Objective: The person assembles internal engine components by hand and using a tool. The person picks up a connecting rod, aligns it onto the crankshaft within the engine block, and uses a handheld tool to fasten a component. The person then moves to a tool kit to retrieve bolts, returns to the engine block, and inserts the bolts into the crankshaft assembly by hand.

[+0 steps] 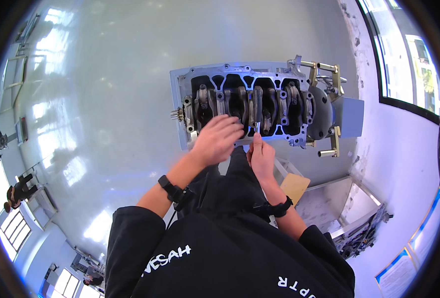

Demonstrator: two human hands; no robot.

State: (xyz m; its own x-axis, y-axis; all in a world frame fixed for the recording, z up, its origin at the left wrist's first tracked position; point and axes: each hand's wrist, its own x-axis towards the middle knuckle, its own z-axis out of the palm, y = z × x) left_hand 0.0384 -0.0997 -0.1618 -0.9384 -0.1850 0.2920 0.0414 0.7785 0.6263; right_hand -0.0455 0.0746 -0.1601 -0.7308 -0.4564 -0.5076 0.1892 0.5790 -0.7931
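Note:
An engine block [274, 71] lies before me with its open side up, showing the crankshaft [258, 102] and a row of bearing caps [220, 102]. My left hand [219, 139] reaches over the block's near edge, fingers stretched out and slightly blurred, fingertips beside the crankshaft near the middle. Just to its right, my right hand [262, 158] is closed at the near edge, with the thumb against a short, shiny metal rod-like tool [257, 127]. The tool points away from me into the block; its far end is hard to make out among the crankshaft parts.
At the block's right end is a round mounting plate [321, 114] with brass-coloured stand arms [335, 144] and a grey box [351, 117]. A metal-framed cart [324, 201], a tan board [295, 186] and piled metal parts [360, 238] stand lower right. Another person [20, 192] is far left.

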